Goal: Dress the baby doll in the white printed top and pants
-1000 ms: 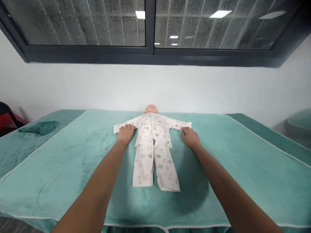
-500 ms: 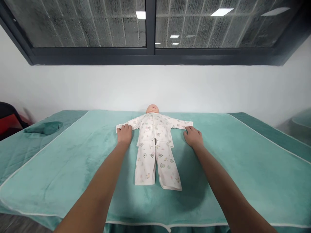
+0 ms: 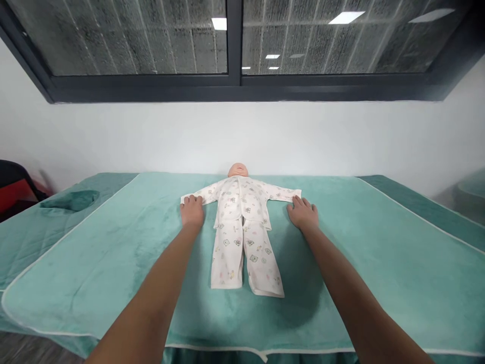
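A baby doll (image 3: 238,170) lies on its back, its bald head at the far end. It wears a white long-sleeved shirt (image 3: 235,202) and white trousers (image 3: 261,258), both printed with small figures. The sleeves are spread out to the two sides. My left hand (image 3: 192,211) rests palm down at the end of the left sleeve, fingers lying over its lower edge. At the other cuff, my right hand (image 3: 303,212) lies palm down with its fingertips touching the sleeve's lower edge and its fingers a little apart. No doll hands or feet show.
A light green blanket (image 3: 113,263) with a white edge covers the bed under the doll. Behind it rise a white wall (image 3: 151,136) and a dark window frame (image 3: 151,88). A darker green cloth (image 3: 71,200) and a red and black object (image 3: 17,189) are at the left.
My left hand has shifted very slightly to the left, and my right hand a little to the right. The doll and its clothes lie as before.
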A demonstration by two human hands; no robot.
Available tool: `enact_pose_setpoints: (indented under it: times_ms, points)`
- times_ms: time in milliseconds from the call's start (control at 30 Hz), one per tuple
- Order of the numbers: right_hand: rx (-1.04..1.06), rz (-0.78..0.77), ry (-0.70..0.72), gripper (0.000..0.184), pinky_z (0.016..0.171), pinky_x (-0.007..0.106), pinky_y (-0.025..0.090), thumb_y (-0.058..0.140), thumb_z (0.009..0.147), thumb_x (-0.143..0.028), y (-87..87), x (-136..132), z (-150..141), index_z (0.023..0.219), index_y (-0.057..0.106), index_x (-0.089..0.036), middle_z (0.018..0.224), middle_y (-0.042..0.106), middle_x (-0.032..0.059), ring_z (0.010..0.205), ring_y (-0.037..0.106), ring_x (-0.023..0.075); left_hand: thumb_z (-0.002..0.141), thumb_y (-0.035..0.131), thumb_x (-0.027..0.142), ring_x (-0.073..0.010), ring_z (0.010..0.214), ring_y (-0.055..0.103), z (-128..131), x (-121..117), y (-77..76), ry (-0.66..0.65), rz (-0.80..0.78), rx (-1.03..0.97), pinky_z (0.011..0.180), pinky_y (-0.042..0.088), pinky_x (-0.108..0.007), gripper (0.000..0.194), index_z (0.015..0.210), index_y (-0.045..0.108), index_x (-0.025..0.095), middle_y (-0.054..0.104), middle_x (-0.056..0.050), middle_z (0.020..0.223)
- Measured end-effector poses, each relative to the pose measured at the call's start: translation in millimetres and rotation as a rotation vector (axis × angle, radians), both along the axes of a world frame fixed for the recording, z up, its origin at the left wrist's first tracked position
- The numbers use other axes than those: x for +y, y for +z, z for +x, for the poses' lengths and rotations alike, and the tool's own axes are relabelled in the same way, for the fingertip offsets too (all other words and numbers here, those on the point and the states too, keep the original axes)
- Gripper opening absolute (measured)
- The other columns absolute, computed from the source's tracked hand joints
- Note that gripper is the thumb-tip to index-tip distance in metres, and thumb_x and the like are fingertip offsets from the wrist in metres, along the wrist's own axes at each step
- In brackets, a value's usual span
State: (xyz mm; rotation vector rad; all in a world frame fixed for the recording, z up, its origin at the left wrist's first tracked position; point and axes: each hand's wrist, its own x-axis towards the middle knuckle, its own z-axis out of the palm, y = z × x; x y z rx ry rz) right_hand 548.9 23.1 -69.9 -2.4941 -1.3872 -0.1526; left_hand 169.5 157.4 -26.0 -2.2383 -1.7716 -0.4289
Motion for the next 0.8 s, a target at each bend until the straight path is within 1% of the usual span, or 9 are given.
enact_pose_setpoints:
  times_ms: [67,133,233,333,433,500,567,667,800]
  points:
    - [0.006,0.008,-0.011,0.06,0.114,0.052,0.021,0.025,0.094,-0.042,-0.6,1.6,1.2,0.148,0.038,-0.021,0.155,0.036,0.0071,0.142,0.029,0.0275,0.088,0.033,0.013,-0.0333,0.111,0.048,-2.4,-2.7,-1.9,0.057,0.014,-0.032,0.084,0.04,-0.045,0.036,0.107,0.064,0.018,0.056,-0.018,0.117]
    - [0.011,0.021,-0.027,0.061,0.113,0.052,0.022,0.026,0.093,-0.042,-1.6,3.1,2.3,0.149,0.036,-0.018,0.155,0.035,0.0095,0.141,0.031,0.0277,0.089,0.032,0.015,-0.0344,0.114,0.048,-4.7,-6.6,-4.3,0.085,0.035,-0.051,0.086,0.04,-0.046,0.037,0.108,0.064,0.016,0.054,-0.02,0.124]
    - [0.008,0.056,-0.063,0.07,0.113,0.051,0.024,0.029,0.092,-0.044,-3.3,4.7,3.2,0.153,0.023,-0.01,0.158,0.027,0.0148,0.141,0.03,0.0289,0.09,0.03,0.016,-0.0323,0.129,0.041,-6.4,-10.9,-8.8,0.074,0.081,-0.096,0.101,0.035,-0.048,0.043,0.123,0.056,0.012,0.046,-0.02,0.14]
    - [-0.01,0.066,-0.034,0.074,0.114,0.051,0.024,0.031,0.091,-0.043,-3.0,6.0,4.2,0.154,0.013,-0.008,0.16,0.019,0.0153,0.144,0.023,0.0279,0.093,0.028,0.022,-0.0281,0.142,0.028,-6.5,-9.7,-13.7,0.019,0.111,-0.171,0.114,0.024,-0.05,0.05,0.139,0.043,0.008,0.038,-0.019,0.151]
    - [-0.046,0.015,0.051,0.072,0.116,0.05,0.019,0.028,0.092,-0.039,0.3,8.7,6.8,0.155,0.012,-0.009,0.161,0.016,0.0131,0.148,0.014,0.0242,0.096,0.024,0.034,-0.0272,0.147,0.021,-6.5,-3.8,-17.7,0.009,0.05,-0.205,0.116,0.021,-0.054,0.057,0.146,0.034,0.009,0.031,-0.017,0.156]
    - [-0.072,-0.039,0.091,0.07,0.118,0.049,0.015,0.027,0.092,-0.037,3.2,12.0,9.8,0.155,0.011,-0.009,0.162,0.014,0.0113,0.149,0.011,0.0223,0.096,0.022,0.04,-0.0274,0.147,0.02,-6.8,0.5,-19.0,0.041,-0.026,-0.22,0.115,0.021,-0.057,0.06,0.149,0.031,0.012,0.027,-0.016,0.158]
    - [-0.081,-0.098,0.104,0.07,0.119,0.048,0.012,0.027,0.093,-0.038,5.5,16.0,13.9,0.155,0.011,-0.01,0.162,0.012,0.01,0.149,0.009,0.0211,0.096,0.02,0.042,-0.027,0.148,0.021,-6.8,3.5,-19.2,0.07,-0.084,-0.224,0.115,0.02,-0.058,0.061,0.15,0.029,0.015,0.026,-0.016,0.159]
    - [-0.058,-0.155,0.095,0.069,0.119,0.048,0.011,0.024,0.094,-0.041,6.5,22.0,20.8,0.155,0.013,-0.011,0.162,0.015,0.0091,0.149,0.01,0.0207,0.096,0.018,0.042,-0.0267,0.148,0.021,-5.7,4.4,-17.6,0.102,-0.12,-0.205,0.116,0.019,-0.058,0.061,0.152,0.027,0.017,0.024,-0.015,0.16]
    - [-0.024,-0.167,0.052,0.067,0.118,0.051,0.016,0.02,0.095,-0.045,4.6,26.7,26.7,0.154,0.022,-0.013,0.161,0.02,0.0094,0.148,0.016,0.0241,0.096,0.017,0.043,-0.0273,0.147,0.021,-3.3,2.3,-15.2,0.16,-0.164,-0.175,0.116,0.018,-0.057,0.065,0.154,0.021,0.013,0.02,-0.017,0.16]
